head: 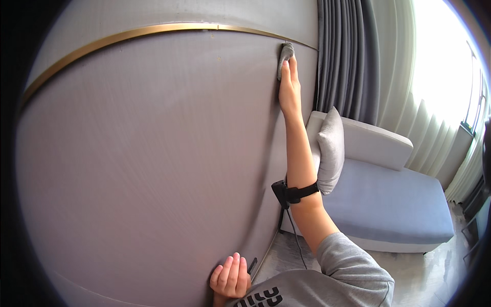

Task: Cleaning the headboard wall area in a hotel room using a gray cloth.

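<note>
My right hand [290, 94] is stretched far up and presses a grey cloth [284, 57] to the smooth grey-mauve wall panel [153, 134]. The cloth lies just under a thin gold metal trim strip [180, 27]. Low down, close to the front of my shirt, my left hand [230, 278] is raised beside the panel with its fingers together and bent. Its palm and thumb are hidden, and nothing shows in it. A small dark object [252, 265] sits right beside this hand.
On my right forearm is a black strap with a device [293, 192]; its cable [297, 241] hangs down. To the right stand a blue-grey chaise sofa [387, 203] and a pale cushion [332, 153]. Grey curtains [345, 57] and a sheer white curtain [399, 96] hang behind, by a bright window.
</note>
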Tool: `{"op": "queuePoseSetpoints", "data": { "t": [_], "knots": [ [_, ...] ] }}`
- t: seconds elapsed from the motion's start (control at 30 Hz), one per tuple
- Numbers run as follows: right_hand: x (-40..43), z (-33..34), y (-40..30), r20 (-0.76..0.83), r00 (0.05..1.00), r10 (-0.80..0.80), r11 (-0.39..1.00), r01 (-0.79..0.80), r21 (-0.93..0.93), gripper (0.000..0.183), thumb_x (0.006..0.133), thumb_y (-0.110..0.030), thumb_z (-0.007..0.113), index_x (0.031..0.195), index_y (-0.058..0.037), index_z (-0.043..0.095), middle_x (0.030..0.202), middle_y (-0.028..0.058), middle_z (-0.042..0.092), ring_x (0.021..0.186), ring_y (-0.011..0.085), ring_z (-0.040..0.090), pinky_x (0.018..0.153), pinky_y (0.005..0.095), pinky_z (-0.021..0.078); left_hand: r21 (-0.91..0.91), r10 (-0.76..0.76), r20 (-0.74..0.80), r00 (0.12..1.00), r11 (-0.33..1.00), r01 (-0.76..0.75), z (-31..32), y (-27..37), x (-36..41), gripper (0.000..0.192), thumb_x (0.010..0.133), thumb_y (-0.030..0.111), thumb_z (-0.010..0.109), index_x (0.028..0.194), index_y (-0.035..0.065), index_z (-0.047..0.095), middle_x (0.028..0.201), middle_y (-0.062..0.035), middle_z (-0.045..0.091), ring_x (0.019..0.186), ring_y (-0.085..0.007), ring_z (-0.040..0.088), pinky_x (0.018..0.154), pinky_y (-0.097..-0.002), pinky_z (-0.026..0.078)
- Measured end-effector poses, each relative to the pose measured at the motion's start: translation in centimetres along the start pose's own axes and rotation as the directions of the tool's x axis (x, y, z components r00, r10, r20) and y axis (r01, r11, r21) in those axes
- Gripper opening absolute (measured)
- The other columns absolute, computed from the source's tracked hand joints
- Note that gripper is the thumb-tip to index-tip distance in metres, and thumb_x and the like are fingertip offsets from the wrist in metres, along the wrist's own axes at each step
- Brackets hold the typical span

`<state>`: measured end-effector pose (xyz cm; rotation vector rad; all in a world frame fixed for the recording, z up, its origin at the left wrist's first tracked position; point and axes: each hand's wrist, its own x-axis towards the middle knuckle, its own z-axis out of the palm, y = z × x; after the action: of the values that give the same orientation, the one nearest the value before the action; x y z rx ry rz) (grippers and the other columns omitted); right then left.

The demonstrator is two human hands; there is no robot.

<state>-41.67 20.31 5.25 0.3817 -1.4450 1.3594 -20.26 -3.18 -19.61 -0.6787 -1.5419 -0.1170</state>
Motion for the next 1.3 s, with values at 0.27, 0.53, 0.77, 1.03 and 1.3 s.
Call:
{"op": "queuePoseSetpoints", "data": {
  "t": [0.27,0.53,0.77,1.03,1.3],
  "knots": [
    [-6.8,3.8,-9.1,0.140,0.889,-0.436,0.898,0.441,-0.005,0.051,0.090,-0.015,0.046,0.140,-0.0089,0.035,0.147,0.0185,0.025,0.138,0.0375,0.017,0.110,0.0440,0.0165,0.038,0.014,0.039,0.999,0.999,-0.015,-0.3,-0.4,0.1,0.025,0.077,0.006,0.044,0.087,0.0017,0.067,0.091,-0.0113,0.068,0.092,-0.0227,0.062,0.092,-0.0360,0.041],
    [-11.9,5.3,-16.3,0.334,0.602,-0.725,0.661,0.745,0.089,0.053,0.077,-0.026,0.057,0.128,-0.0139,0.051,0.140,0.0147,0.039,0.132,0.0344,0.032,0.105,0.0454,0.0283,0.141,0.015,0.133,0.991,0.989,-0.034,-0.2,0.1,0.6,0.027,0.079,0.010,0.042,0.086,0.0040,0.068,0.091,-0.0089,0.069,0.091,-0.0209,0.063,0.091,-0.0339,0.041],
    [-4.5,2.6,-5.6,0.118,0.898,-0.423,0.905,0.425,0.013,0.047,0.089,-0.018,0.046,0.135,-0.0095,0.042,0.143,0.0175,0.033,0.135,0.0360,0.026,0.109,0.0424,0.0218,0.142,-0.022,0.144,0.989,0.990,0.001,-1.0,-0.1,0.1,0.026,0.077,0.007,0.043,0.086,0.0045,0.068,0.092,-0.0082,0.068,0.093,-0.0207,0.062,0.092,-0.0340,0.040],
    [2.6,-1.7,6.1,-0.016,0.992,-0.126,0.992,0.126,0.002,0.047,0.095,-0.022,0.037,0.140,-0.0067,0.033,0.147,0.0160,0.027,0.139,0.0314,0.018,0.112,0.0391,0.0143,0.133,-0.134,0.132,0.982,0.984,0.117,0.7,1.6,1.1,0.028,0.072,-0.001,0.045,0.090,-0.0005,0.066,0.098,-0.0143,0.066,0.099,-0.0276,0.060,0.100,-0.0422,0.034],
    [-4.4,-1.0,-1.6,0.360,0.660,-0.660,0.723,0.688,0.063,0.055,0.077,-0.017,0.057,0.132,-0.0188,0.050,0.142,0.0127,0.038,0.134,0.0338,0.030,0.106,0.0478,0.0270,0.179,-0.226,0.266,0.937,0.967,0.183,9.0,6.8,3.4,0.035,0.075,0.000,0.046,0.106,-0.0029,0.062,0.115,-0.0196,0.059,0.113,-0.0352,0.052,0.109,-0.0519,0.021]
  ]
}}
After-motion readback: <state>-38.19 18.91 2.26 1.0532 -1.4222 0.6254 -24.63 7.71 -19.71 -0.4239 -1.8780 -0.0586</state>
